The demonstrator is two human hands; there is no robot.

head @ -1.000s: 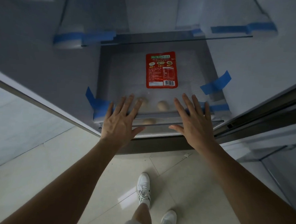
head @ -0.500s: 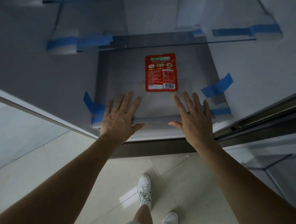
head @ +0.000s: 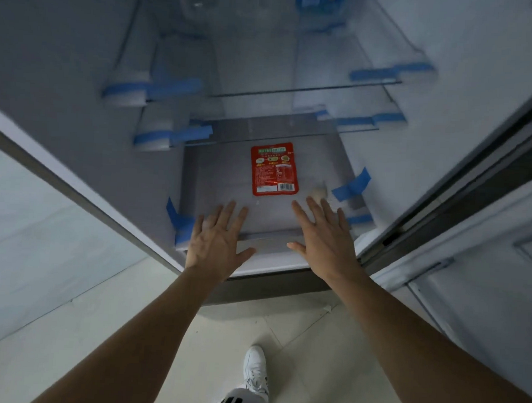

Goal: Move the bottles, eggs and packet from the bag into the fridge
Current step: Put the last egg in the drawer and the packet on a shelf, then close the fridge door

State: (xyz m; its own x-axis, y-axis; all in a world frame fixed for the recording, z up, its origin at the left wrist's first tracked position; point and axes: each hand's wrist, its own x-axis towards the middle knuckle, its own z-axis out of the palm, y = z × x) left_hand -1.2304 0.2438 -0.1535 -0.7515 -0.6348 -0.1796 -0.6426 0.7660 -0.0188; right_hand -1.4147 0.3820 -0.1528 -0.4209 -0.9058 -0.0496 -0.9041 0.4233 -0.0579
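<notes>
Head view into the open fridge (head: 80, 68). At the top edge, two bottles are cut off and blurred: a clear one (head: 204, 1) and one with a blue label (head: 318, 3); their bases and caps cannot be made out. One red packet (head: 274, 169) lies flat inside the bottom drawer (head: 204, 173), under its transparent cover. One egg (head: 318, 191) shows as a pale blur just right of the packet; whether others lie in the drawer cannot be told. The left hand (head: 216, 238) and right hand (head: 327, 238) lie flat on the drawer's front edge, fingers spread, grasping nothing. Several blue tape strips (head: 352, 185) mark the fittings. One white shoe (head: 254, 370) is visible below.
</notes>
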